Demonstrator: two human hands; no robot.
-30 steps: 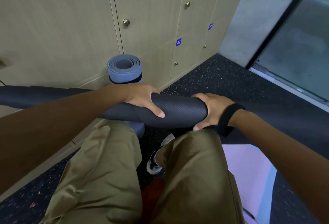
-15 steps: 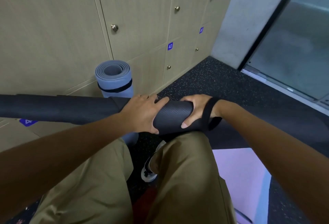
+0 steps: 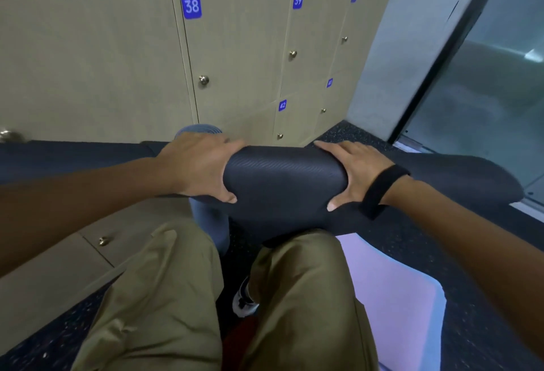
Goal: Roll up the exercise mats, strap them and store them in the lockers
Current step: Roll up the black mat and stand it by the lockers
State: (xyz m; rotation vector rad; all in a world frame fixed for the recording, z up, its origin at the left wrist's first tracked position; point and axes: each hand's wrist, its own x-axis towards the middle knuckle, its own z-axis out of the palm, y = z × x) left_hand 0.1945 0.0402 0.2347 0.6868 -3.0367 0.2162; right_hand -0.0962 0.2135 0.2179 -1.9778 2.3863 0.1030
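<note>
Gripping black mat [image 3: 282, 176] below locker label "38" [image 3: 191, 5].

Light: soft, even indoor light, moderately dim.
Glare: pale sheen on the frosted glass panel [image 3: 485, 99] at right.
Shadows: faint, diffuse.
Blur: slight softness overall; forearms at the lower corners smeared.
Distortion: wide-angle bowing of the beige wooden lockers [image 3: 235, 55].

Matt, finely ribbed black mat [image 3: 282, 173]; shiny metal knobs [image 3: 203, 79] on wood-look lockers [image 3: 88, 61].
</note>
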